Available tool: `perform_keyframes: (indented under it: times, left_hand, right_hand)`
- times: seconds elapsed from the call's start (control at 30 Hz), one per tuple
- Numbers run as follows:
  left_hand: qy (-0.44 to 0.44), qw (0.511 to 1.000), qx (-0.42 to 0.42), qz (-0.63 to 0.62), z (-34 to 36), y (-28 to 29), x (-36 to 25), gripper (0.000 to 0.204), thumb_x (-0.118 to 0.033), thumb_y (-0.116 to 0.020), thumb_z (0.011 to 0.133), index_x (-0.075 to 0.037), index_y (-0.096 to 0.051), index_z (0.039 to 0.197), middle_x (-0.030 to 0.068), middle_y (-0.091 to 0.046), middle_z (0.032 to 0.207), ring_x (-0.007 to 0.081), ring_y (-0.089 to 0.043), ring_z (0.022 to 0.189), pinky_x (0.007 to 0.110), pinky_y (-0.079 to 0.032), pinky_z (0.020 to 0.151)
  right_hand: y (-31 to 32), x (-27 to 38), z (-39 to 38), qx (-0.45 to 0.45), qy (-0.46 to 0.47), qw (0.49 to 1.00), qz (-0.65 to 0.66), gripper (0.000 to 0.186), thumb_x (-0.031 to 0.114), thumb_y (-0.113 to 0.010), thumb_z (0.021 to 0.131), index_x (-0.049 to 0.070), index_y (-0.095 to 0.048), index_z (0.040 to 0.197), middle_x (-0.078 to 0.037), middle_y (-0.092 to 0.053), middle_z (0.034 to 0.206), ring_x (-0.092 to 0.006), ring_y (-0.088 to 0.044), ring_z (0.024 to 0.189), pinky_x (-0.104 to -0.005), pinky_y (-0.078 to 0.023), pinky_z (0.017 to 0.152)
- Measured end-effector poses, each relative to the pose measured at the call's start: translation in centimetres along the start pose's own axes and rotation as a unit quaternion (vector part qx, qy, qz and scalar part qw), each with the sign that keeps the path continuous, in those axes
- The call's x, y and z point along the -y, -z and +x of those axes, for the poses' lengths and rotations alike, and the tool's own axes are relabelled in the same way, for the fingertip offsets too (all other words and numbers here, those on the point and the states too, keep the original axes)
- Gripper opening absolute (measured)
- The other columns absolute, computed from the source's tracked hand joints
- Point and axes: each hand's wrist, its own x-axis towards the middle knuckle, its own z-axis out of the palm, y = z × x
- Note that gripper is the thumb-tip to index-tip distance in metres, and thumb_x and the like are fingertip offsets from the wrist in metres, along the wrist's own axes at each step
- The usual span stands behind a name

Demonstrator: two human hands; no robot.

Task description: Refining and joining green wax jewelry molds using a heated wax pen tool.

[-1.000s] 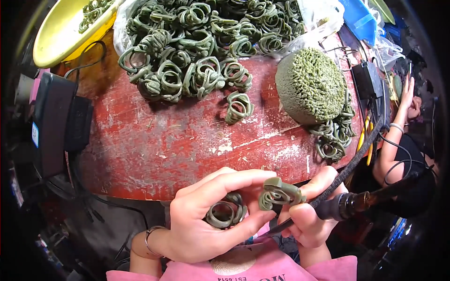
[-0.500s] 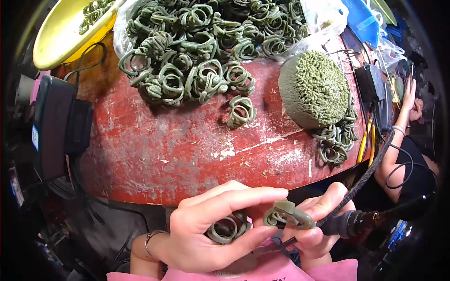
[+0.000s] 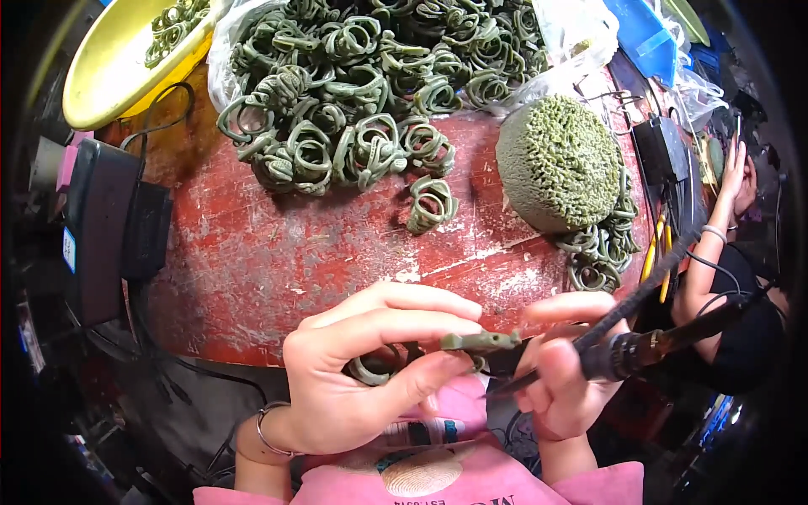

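Note:
My left hand [image 3: 362, 362] pinches a dark green ring [image 3: 480, 341] between thumb and fingers, turned nearly edge-on. Another green ring [image 3: 376, 367] is tucked inside the curl of the same hand. Close by on the right, my right hand [image 3: 564, 370] grips a dark, pen-like tool [image 3: 619, 355]; its thin tip points left, below the pinched ring. Whether that tip touches the ring, I cannot tell. Beyond my hands, a loose cluster of green rings [image 3: 432, 204] lies on the worn red table [image 3: 278, 269].
A big heap of green rings [image 3: 362, 93] covers the table's far side on clear plastic. At right stands a rough green round block [image 3: 560, 164], with more rings beside it. A yellow basin [image 3: 105, 88], a black box [image 3: 105, 227] and cables flank the left. Another person's arm [image 3: 715, 227] shows far right.
Both hands have shifted up and slightly left. The pinched ring has turned from showing its opening to nearly edge-on, and the right hand has drawn a little apart from it.

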Motion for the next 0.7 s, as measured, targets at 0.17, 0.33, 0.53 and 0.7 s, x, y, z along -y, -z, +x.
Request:
perform_keyframes:
  times: [0.17,0.33,0.53,0.7]
  left_hand:
    - [-0.034,0.999,-0.021,-0.004,0.1,0.2,0.2,0.020,0.006,-0.059,0.074,0.002,-0.061,0.093,0.0168,-0.055,0.102,0.0122,-0.060,0.069,0.019,-0.051,0.053]
    - [-0.019,0.997,-0.066,0.023,0.0,0.3,0.2,0.021,0.008,-0.058,0.074,0.003,-0.060,0.094,0.0173,-0.055,0.102,0.0128,-0.060,0.070,0.020,-0.051,0.052]
    - [-0.052,0.987,-0.125,0.088,0.1,0.6,1.1,0.023,0.009,-0.057,0.072,0.004,-0.059,0.095,0.0182,-0.055,0.100,0.0136,-0.060,0.072,0.021,-0.052,0.052]
    - [-0.091,0.978,-0.136,0.130,0.1,1.2,1.5,0.019,0.009,-0.052,0.074,0.007,-0.054,0.093,0.0218,-0.052,0.101,0.0151,-0.059,0.063,0.021,-0.051,0.045]
  right_hand:
    - [0.3,-0.4,0.2,-0.092,0.117,0.989,-0.023,0.016,0.013,-0.054,0.080,-0.002,-0.050,0.085,-0.008,-0.053,0.065,-0.0098,-0.045,0.036,-0.0218,-0.034,0.033]
    - [0.6,-1.5,0.7,-0.063,0.149,0.986,-0.050,0.014,0.008,-0.051,0.078,0.000,-0.041,0.085,-0.013,-0.054,0.068,-0.0082,-0.043,0.041,-0.0185,-0.035,0.040]
    - [1.5,-3.0,1.3,0.007,0.243,0.949,-0.203,0.031,0.013,-0.068,0.065,0.002,-0.045,0.082,-0.012,-0.051,0.078,-0.0151,-0.049,0.067,-0.0261,-0.040,0.062]
    - [1.9,-2.8,1.4,0.062,0.269,0.870,-0.410,0.041,0.029,-0.077,0.055,0.004,-0.057,0.081,-0.009,-0.054,0.069,-0.0193,-0.051,0.059,-0.0273,-0.042,0.051]
